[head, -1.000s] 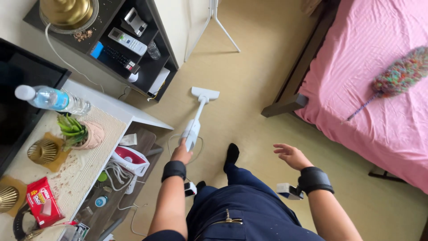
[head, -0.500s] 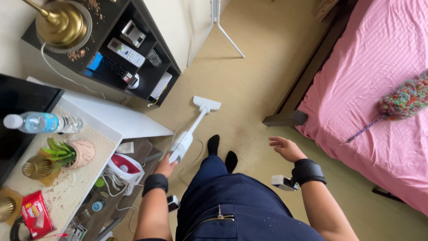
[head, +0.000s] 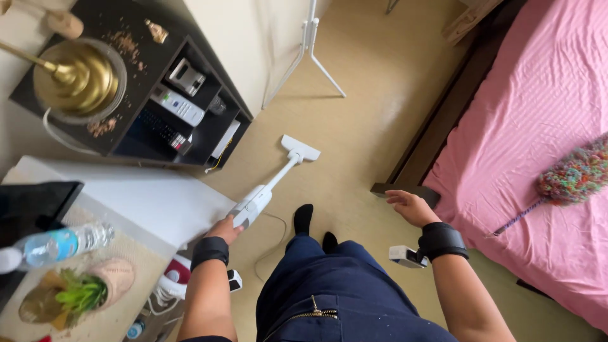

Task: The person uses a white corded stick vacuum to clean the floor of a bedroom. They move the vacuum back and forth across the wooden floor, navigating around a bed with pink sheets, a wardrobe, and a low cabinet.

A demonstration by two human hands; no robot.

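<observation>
the left hand [head: 223, 229] is closed around the handle of a white stick vacuum [head: 266, 193], which slants from the hand up toward 1 o'clock; its flat floor head [head: 300, 148] rests on the beige floor [head: 367, 95] near the middle of the view. the right hand [head: 410, 206] is open, palm down and empty, hovering near the dark corner of the bed frame [head: 405, 187] at 3 o'clock of the vacuum. both wrists wear black bands.

at 10 o'clock a black shelf unit [head: 190, 63] holds a small silvery device [head: 185, 76] in its upper compartment, a white remote [head: 180, 106] and a dark remote below it, and a white flat item in the right-hand slot. on top of the unit sits a brass bowl [head: 76, 79] with a stick resting in it, and brown crumbs lie scattered around.

at 8 o'clock a table [head: 152, 202] carries a clear water bottle [head: 60, 244] lying on its side and a pinkish pot [head: 111, 278] tipped over, with a green plant [head: 79, 296] in it.

a white stand's legs [head: 310, 57] meet the floor at 12 o'clock. a bed with a pink sheet [head: 538, 126] fills the right side, and a multicoloured duster [head: 570, 174] lies on it.
</observation>
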